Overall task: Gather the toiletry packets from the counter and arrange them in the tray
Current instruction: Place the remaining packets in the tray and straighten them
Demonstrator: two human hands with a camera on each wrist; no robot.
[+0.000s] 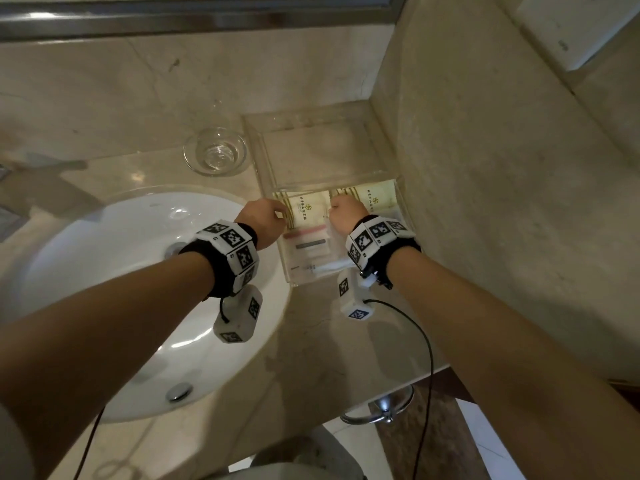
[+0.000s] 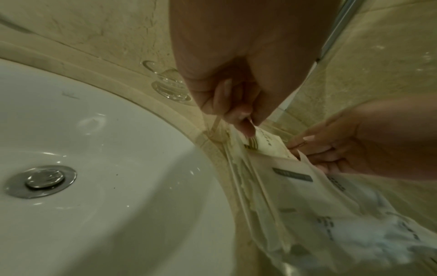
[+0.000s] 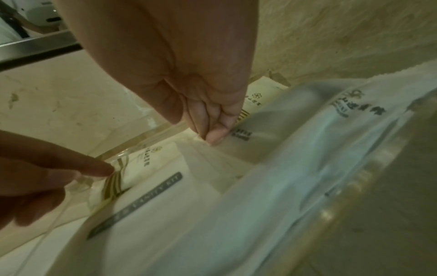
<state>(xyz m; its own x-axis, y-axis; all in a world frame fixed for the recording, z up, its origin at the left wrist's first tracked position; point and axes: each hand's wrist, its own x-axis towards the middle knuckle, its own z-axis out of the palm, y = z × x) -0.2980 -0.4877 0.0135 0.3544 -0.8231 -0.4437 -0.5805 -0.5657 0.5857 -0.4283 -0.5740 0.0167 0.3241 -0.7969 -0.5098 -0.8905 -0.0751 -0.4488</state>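
Both hands reach into the near half of the clear tray, which sits on the counter in the right corner against the side wall, just right of the sink. The left hand is at the tray's left wall, its thumb and forefinger pinched on the left edge of the left cream packet, the one with gold stripes. The right hand is curled, its thumb and fingertips pressed together on the top edge of a white packet between the two cream ones; the right cream packet shows just beyond it, toward the far right of the tray. The two hands are near each other but apart, with the left cream packet between them.

Nearer than the hands, a white vanity kit with a grey label bar lies flat in the tray, overlapping the near end of the left cream packet. A long, pale wrapped packet lies along the tray's near wall, below the right wrist.

A glass dish stands on the counter just left of the tray's far half. The far half of the tray shows only bare plastic.
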